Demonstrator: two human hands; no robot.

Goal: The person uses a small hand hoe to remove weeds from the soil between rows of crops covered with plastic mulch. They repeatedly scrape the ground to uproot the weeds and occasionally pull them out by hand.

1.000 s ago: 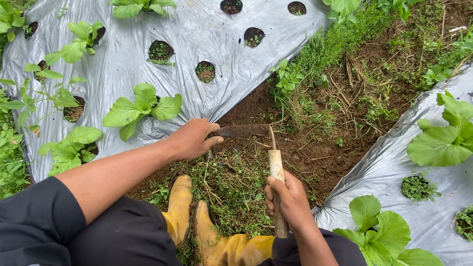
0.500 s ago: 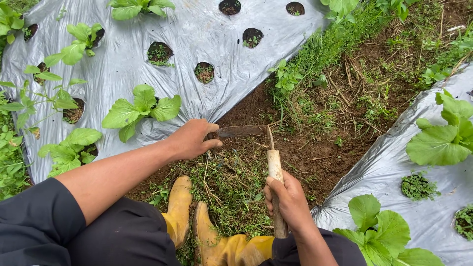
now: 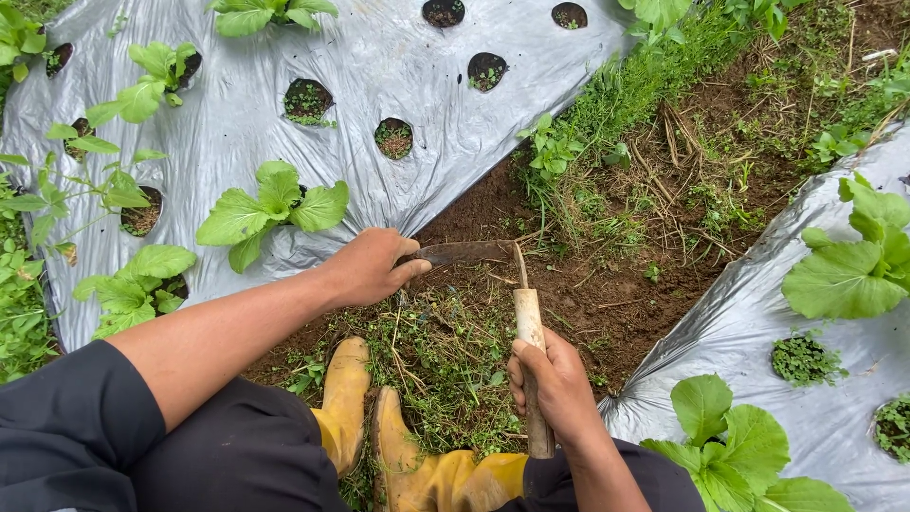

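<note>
Wooden sickle handle (image 3: 531, 365) inside right hand (image 3: 555, 384) grip.

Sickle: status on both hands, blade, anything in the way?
Right hand gripping sickle by its wooden handle. Left hand pinching blade tip. Blade over cut weeds and soil between plastic mulch sheets. Yellow boots close below.

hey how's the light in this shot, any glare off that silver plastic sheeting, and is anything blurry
Head view: soft, even daylight with no hard shadows; the silver plastic sheeting shows pale sheen on its wrinkles but no blown-out glare. Both the left hand and the right hand on the sickle look sharp, with no motion blur.
</note>
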